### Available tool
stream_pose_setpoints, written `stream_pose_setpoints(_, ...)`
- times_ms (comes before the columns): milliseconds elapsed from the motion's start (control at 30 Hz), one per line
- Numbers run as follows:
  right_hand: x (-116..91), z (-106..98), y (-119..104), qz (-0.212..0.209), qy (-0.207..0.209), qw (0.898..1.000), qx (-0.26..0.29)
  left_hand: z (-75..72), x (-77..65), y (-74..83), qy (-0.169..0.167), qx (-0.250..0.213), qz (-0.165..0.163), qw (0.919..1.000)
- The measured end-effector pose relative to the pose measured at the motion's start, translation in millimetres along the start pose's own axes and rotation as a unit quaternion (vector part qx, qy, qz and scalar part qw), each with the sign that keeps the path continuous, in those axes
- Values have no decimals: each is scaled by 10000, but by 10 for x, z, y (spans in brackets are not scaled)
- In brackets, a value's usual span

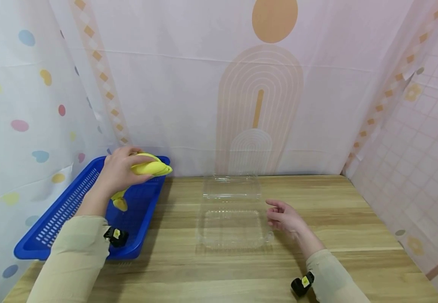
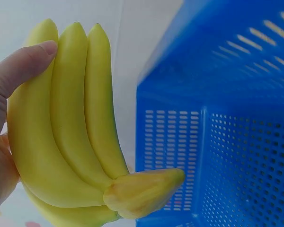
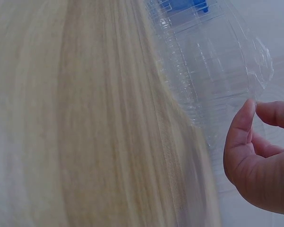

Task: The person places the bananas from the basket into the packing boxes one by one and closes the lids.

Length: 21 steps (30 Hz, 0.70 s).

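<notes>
My left hand (image 1: 122,166) grips a bunch of yellow bananas (image 2: 68,104) above the far end of the blue basket (image 1: 143,227). In the left wrist view the thumb lies across the outer banana, and the stem end points toward the basket wall. A clear plastic clamshell box (image 1: 234,227) stands on the table with its lid (image 1: 232,185) tipped back. At the box's right side, my right hand (image 1: 285,216) pinches the thin plastic rim between thumb and index finger, as the right wrist view shows.
The wooden table (image 1: 188,277) ends at a patterned curtain (image 1: 188,105) behind, with more curtain at both sides. The slotted basket fills the table's left side. Black wrist cameras (image 1: 302,285) sit at both cuffs.
</notes>
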State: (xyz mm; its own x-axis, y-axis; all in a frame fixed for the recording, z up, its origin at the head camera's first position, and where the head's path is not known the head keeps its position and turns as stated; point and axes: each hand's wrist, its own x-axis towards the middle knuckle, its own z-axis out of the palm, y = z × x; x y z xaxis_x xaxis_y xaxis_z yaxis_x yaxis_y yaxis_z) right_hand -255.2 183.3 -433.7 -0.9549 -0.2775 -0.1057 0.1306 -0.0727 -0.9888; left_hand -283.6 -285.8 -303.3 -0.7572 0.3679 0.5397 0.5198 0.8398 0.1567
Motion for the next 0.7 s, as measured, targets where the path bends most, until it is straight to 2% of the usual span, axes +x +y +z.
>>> stream_pose_setpoints(167, 27, 20, -15, 180, 147, 9997, -79, 0, 55, 89, 74, 32, 247, 9997)
stream_pose_setpoints(400, 33, 10, -10, 151, 110, 9998, -77, -11, 100, 250, 58, -76, 430, 9990)
stream_pose_setpoints(700, 47, 0, 6, 112, 101, 9999, -65, 57, 159, 456, 102, -293, 708, 9970)
